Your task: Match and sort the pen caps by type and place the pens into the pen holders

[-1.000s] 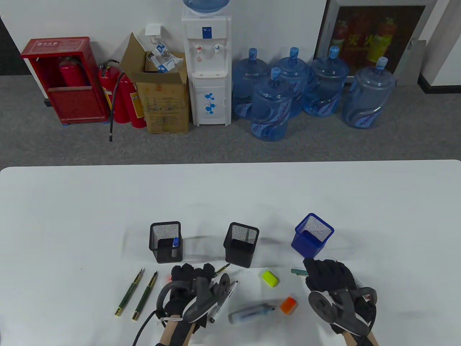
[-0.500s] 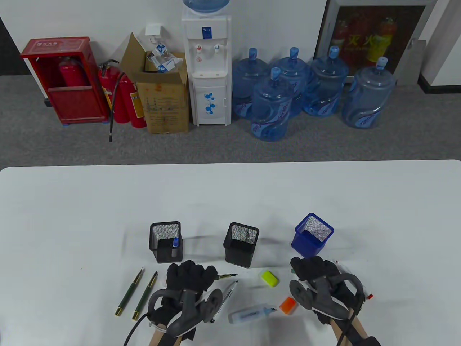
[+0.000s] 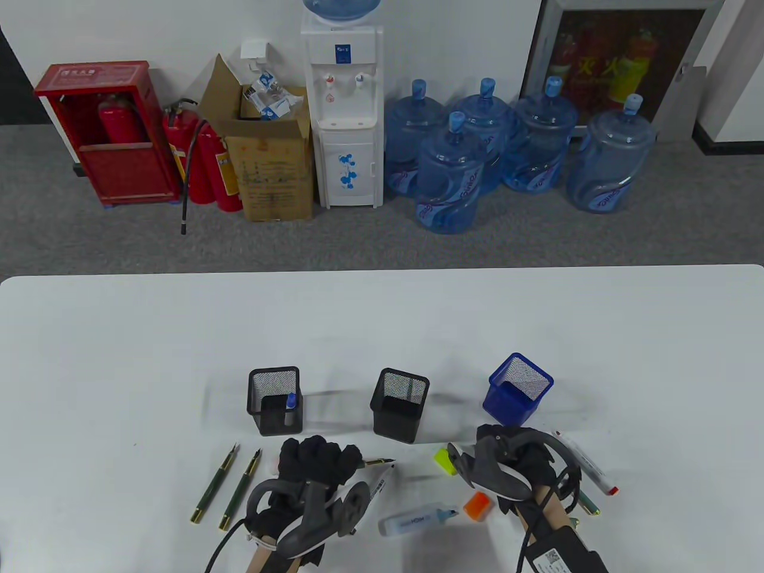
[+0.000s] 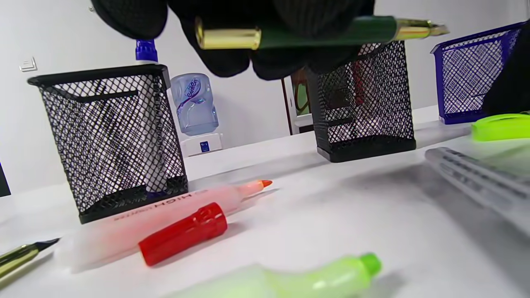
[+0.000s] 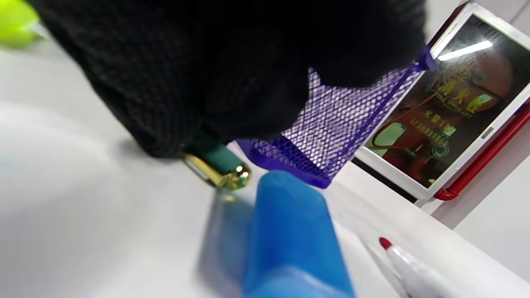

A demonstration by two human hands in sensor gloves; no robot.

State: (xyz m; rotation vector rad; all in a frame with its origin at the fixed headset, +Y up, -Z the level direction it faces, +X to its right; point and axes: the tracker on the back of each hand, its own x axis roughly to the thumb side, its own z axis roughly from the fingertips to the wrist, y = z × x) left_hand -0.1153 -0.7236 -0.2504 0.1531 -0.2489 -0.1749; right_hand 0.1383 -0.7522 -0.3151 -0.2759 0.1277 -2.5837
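- On the white table point(image 3: 119, 334), at the far left, two green fountain pens point(image 3: 227, 489) lie side by side without caps, their nibs pointing away from the person.
- Behind them stands the left black mesh holder point(image 3: 274, 401); one marker with a blue cap point(image 3: 290, 401) stands inside it.
- The left hand point(image 3: 316, 462) is just in front of this holder. Its fingers are curled around a third green pen point(image 4: 327, 35), which lies across them; the gold nib point(image 3: 382, 461) sticks out to the right.
- In the left wrist view, under this hand, an orange highlighter point(image 4: 165, 211) without cap lies on the table, a red cap point(image 4: 184, 233) is just beside it, and a yellow-green highlighter point(image 4: 290, 279) is nearer to the camera, blurred.
- A thin white pen point(image 3: 373, 492) lies partly under the left hand.
- The middle black mesh holder point(image 3: 399, 404) stands behind, between the two hands.
- A pale highlighter with a blue tip point(image 3: 418, 520) lies in front of it, and a yellow-green cap point(image 3: 443, 461) and an orange cap point(image 3: 477, 506) are near the right hand.
- The right hand point(image 3: 516, 456) is just in front of the blue mesh holder point(image 3: 518, 389). Its fingers close on a green cap with a gold end point(image 5: 219, 167), low over the table.
- A blue cap point(image 5: 290, 231) lies close to that hand in the right wrist view.
- At the far right, a white marker with a red tip point(image 3: 588, 467) lies on the table.
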